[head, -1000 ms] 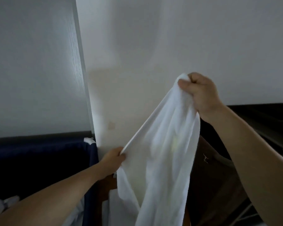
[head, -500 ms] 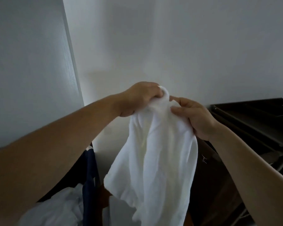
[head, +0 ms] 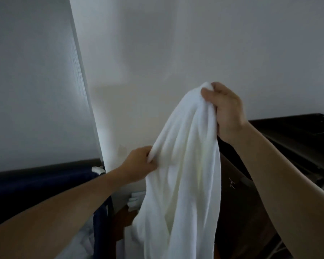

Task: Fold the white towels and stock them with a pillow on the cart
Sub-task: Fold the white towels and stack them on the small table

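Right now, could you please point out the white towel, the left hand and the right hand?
white towel [head: 183,165]: head view, on its hanging middle folds.
left hand [head: 138,165]: head view, on its back.
right hand [head: 225,111]: head view, on its back.

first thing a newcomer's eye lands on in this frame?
The white towel, held up mid-frame against the pale wall, hanging in loose folds. The right hand pinches its top bunch high up; the left hand holds its left edge, lower. A dark navy bin rim sits low left.
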A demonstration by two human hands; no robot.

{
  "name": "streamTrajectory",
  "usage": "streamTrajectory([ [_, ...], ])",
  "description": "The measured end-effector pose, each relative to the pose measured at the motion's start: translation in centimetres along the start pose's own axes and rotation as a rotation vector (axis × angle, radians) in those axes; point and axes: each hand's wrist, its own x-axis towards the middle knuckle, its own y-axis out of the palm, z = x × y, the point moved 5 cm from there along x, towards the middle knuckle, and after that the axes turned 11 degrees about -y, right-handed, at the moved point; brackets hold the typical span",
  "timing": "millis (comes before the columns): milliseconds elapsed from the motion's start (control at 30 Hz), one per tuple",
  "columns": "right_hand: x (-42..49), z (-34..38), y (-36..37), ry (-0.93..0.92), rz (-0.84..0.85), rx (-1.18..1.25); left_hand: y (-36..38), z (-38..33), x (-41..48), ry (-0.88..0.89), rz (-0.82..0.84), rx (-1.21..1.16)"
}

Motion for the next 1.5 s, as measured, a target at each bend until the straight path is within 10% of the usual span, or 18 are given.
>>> streamTrajectory([
  [133,1.8,1.5,-1.3,-0.074,-0.119,0.023,1.6,4.7,-0.3,-0.22,0.16,-0.157],
  [400,-2.6,-5.8,-1.8,0.372,0.611,-0.671,-6.0,-5.0,0.1,0.047,-0.004,-0.337],
  [700,-5.6,-6.2,-1.4,0.433,0.566,-0.129,-4.1,-11.5,-0.8,0.434,0.009,0.162],
  [1167,-2.0,-4.3,-6.1,0.225,0.059,-0.094,0.1,5.1,-1.5,-0.179,0.618,-0.146],
  [1500,-4.9,-7.1,-2.2,0.344,0.42,-0.273,-3.1,-4.2,-0.7,0.119,0.409,-0.151],
])
